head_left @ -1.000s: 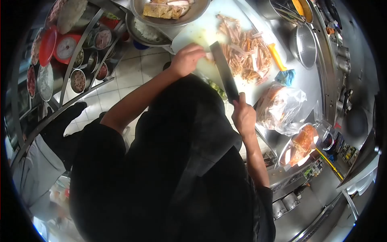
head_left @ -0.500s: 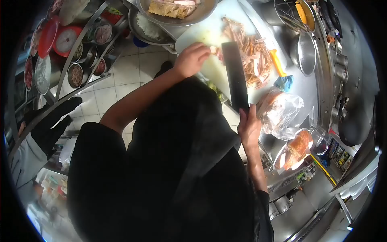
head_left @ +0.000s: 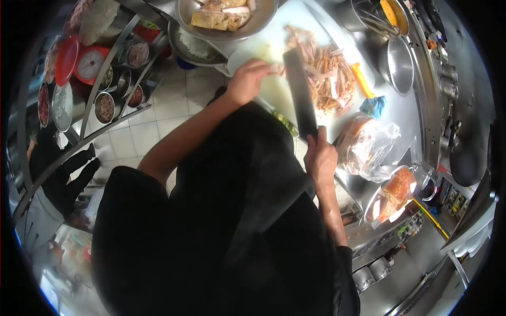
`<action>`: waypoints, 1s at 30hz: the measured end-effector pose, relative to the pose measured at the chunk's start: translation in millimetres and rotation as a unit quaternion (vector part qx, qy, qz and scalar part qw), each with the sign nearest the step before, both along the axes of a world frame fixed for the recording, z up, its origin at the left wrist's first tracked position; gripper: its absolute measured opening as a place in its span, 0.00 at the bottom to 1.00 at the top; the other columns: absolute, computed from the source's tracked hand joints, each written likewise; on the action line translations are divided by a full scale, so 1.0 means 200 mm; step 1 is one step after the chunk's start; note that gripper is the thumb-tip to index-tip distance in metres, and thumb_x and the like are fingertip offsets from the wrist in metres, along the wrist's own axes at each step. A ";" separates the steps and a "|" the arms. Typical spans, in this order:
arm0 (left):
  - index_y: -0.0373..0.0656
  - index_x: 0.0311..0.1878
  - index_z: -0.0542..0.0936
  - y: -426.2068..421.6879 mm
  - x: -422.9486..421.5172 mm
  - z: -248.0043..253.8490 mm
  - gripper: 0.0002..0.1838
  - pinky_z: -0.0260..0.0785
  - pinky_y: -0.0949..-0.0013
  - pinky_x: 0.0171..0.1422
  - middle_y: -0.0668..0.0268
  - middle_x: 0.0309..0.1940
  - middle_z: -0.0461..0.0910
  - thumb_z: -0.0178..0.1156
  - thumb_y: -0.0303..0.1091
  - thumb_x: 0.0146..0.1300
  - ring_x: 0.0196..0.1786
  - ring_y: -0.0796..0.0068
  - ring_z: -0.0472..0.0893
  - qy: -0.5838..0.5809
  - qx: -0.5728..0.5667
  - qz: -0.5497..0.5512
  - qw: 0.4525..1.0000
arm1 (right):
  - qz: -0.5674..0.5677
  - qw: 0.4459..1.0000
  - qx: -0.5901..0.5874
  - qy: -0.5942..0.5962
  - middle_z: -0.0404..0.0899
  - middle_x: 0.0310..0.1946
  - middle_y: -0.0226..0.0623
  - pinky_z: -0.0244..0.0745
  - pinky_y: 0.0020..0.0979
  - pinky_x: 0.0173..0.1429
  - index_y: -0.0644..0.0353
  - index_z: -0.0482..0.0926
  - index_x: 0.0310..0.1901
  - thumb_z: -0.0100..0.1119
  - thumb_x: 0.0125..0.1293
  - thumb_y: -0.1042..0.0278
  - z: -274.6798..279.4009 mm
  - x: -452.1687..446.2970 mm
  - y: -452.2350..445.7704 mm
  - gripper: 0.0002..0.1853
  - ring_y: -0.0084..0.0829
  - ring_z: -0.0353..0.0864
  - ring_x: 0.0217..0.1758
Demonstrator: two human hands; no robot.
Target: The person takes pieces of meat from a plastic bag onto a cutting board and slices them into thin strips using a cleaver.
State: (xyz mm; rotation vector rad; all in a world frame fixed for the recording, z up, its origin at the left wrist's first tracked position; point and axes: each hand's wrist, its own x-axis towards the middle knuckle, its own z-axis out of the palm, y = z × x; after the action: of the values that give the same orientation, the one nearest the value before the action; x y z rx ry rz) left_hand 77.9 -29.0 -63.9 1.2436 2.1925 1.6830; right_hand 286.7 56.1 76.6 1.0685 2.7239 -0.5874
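My right hand (head_left: 320,158) is wrapped around the handle of a cleaver (head_left: 300,92), whose long, broad blade reaches over the white cutting board (head_left: 271,95). With closed fingers, my left hand (head_left: 246,83) grips the end of a small piece of meat (head_left: 275,69) close to the left side of the blade. Most of that piece is hidden by fingers and blade. A heap of sliced meat strips (head_left: 332,81) lies right of the blade. Beyond the heap rests a knife with a yellow handle (head_left: 361,80).
A steel bowl (head_left: 182,23) with meat chunks stands beyond the board. On the right are a blue cloth (head_left: 373,106), bagged meat (head_left: 363,142), a plate of meat (head_left: 392,195) and a steel bowl (head_left: 396,66). Another person (head_left: 58,174) is at far left.
The cleaver and my right hand have shifted slightly up and left, the blade tip nearer my left hand. My left hand still grips the meat. The whole view has tilted a little.
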 end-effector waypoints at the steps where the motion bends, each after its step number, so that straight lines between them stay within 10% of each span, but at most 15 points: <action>1: 0.40 0.38 0.81 -0.01 -0.01 0.00 0.09 0.71 0.62 0.45 0.58 0.36 0.78 0.59 0.18 0.53 0.40 0.56 0.78 0.006 -0.002 -0.007 1.000 | -0.021 1.000 0.013 0.014 0.76 0.20 0.56 0.69 0.53 0.30 0.62 0.65 0.46 0.53 0.66 0.69 0.01 0.01 -0.01 0.12 0.59 0.76 0.26; 30: 0.37 0.29 0.78 -0.04 -0.04 0.01 0.06 0.69 0.62 0.40 0.59 0.31 0.76 0.60 0.16 0.47 0.36 0.56 0.76 0.015 -0.016 0.036 0.999 | 0.032 0.999 -0.032 0.010 0.74 0.20 0.58 0.67 0.52 0.31 0.59 0.70 0.47 0.58 0.63 0.69 0.03 -0.01 0.13 0.12 0.58 0.77 0.28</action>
State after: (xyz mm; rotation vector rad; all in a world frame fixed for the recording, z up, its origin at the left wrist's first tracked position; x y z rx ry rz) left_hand 70.3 -37.9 -62.2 1.2036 2.2980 1.6574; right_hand 283.8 81.3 82.1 0.9627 2.7260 -0.6735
